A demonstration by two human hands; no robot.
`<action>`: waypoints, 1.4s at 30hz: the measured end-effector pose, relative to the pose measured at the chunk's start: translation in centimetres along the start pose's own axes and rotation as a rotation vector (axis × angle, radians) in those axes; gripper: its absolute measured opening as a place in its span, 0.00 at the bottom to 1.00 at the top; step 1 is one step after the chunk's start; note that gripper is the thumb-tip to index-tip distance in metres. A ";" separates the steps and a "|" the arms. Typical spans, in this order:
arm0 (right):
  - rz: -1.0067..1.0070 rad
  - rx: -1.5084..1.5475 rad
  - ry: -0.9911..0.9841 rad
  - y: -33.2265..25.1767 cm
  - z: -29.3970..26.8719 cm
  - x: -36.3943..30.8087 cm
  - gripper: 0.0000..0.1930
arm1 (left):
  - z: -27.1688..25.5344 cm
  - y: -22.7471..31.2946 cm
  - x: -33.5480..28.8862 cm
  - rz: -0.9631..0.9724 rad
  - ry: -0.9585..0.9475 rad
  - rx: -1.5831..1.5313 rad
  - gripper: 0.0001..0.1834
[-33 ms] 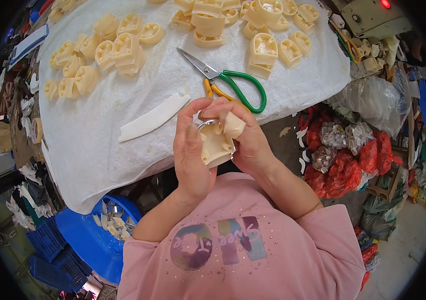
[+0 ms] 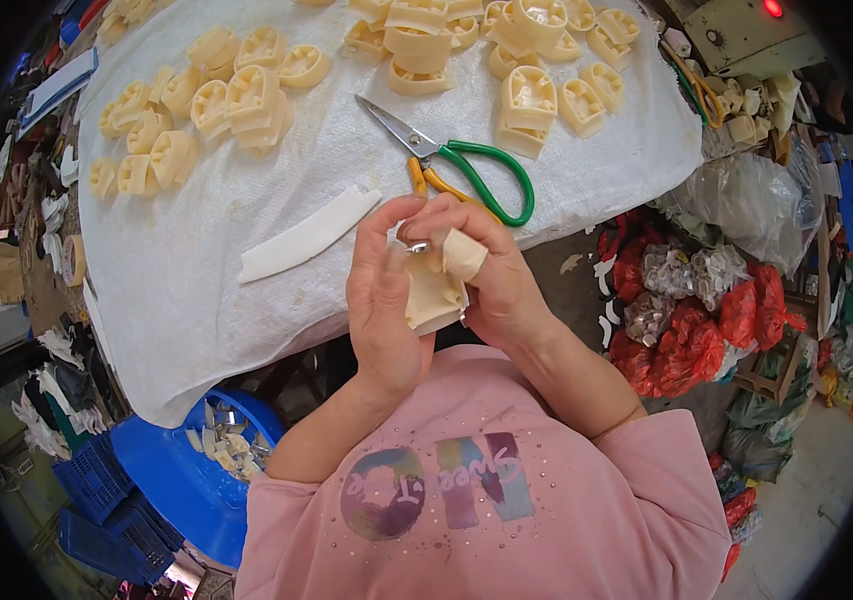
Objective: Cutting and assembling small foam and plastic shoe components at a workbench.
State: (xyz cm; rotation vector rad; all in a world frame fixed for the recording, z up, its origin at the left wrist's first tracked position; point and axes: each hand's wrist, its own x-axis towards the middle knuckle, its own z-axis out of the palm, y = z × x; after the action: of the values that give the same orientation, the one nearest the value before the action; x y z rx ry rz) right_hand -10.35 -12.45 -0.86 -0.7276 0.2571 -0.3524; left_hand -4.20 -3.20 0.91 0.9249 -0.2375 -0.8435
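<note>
Between both hands, above the near edge of the table, is a cream plastic shell [image 2: 433,300], hollow side up, with a shiny silver strip along part of its rim. My left hand [image 2: 382,300] grips its left side, the thumb along the edge. My right hand [image 2: 501,285] closes round the right side and far end, fingertips meeting the left ones there. A curled cream piece [image 2: 463,256] stands up by the right fingers; whether it is joined to the shell, I cannot tell. Just beyond lie green-handled scissors [image 2: 486,170], crossing a yellow-handled tool [image 2: 418,177] partly hidden by my fingers.
On the white cloth [image 2: 326,150], several similar cream shells [image 2: 256,100] are piled along the far side. A curved white strip [image 2: 308,235] lies left of my hands. A blue basin [image 2: 176,480] with scraps stands lower left; red bags [image 2: 681,345] are heaped at right.
The shell has tilted slightly in my hands, and less of its silver rim shows. The curled cream piece has shifted a little to the left.
</note>
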 end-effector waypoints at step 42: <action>-0.631 -1.164 -0.273 -0.5 -1.1 -0.4 0.30 | 0.3 1.0 0.0 -0.193 0.169 -0.202 0.24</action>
State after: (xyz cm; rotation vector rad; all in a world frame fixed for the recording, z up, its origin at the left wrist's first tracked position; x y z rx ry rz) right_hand -11.25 -13.33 -1.27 -2.0050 -0.0695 -0.6999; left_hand -3.79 -3.10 1.89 0.8319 0.0843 -0.9423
